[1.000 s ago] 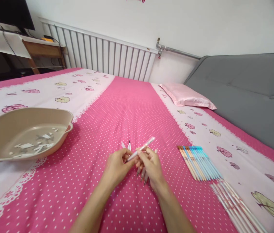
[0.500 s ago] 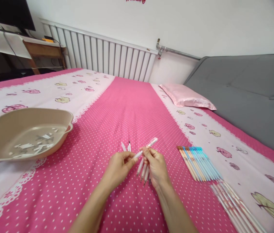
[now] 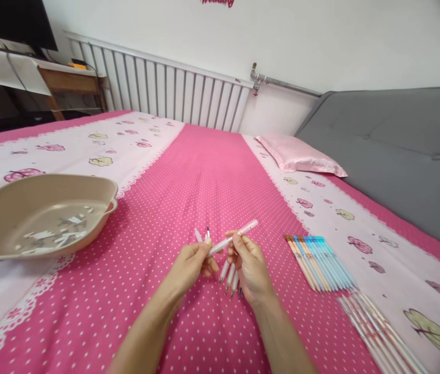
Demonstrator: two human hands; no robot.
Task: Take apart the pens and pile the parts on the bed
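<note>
- A pale pink pen (image 3: 221,245) is held between the two hands above the bed, slanted, with its far end raised toward the right.
- The near, left-hand end of the pen is pinched between the thumb and fingers of the left hand (image 3: 189,264); the other fingers are curled.
- The pen's barrel is gripped closer to its far end by the thumb and fingers of the right hand (image 3: 249,262), and the tip is left sticking out past them.
- Several pale pens with dark tips (image 3: 230,280) are laid on the bedspread (image 3: 212,176) between the hands, partly hidden by the right hand.
- Just beyond the left hand, a whitish piece (image 3: 198,235) and a thin dark-tipped piece (image 3: 208,232) can be seen; their lower parts are covered by the fingers.
- To the right, peach and light-blue pens (image 3: 319,262) are laid side by side in a neat row, their brown and blue ends pointed away.
- Nearer the viewer, a second row of whitish and pink pens (image 3: 381,332) is cut off by the lower edge.
- On the left, a tan basin (image 3: 44,189) is set on the bed, with white and grey scraps (image 3: 68,238) scattered on its floor.
- A pink pillow (image 3: 301,154) is placed near the grey headboard (image 3: 391,124).
</note>
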